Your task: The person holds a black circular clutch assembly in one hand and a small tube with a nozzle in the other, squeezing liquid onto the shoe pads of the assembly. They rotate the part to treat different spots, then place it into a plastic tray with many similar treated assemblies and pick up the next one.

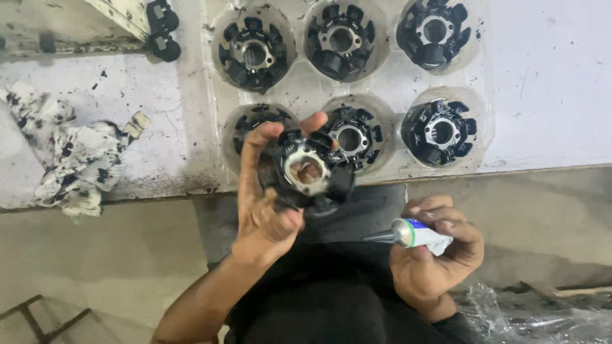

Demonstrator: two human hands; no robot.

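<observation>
A stained rag lies at the bench's left. The left hand, fingers clamped on a black stator, holds it up before a tray of others. The right hand, fingers closed round a nozzled tube, points it leftward; seemingly gluing, nozzle not yet touching.

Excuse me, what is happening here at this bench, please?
A person's left hand holds up a black round toothed metal part with a silver centre ring. The right hand grips a small white squeeze tube with a grey pointed nozzle, aimed toward the part but apart from it. Behind, a clear plastic tray holds similar parts.
</observation>
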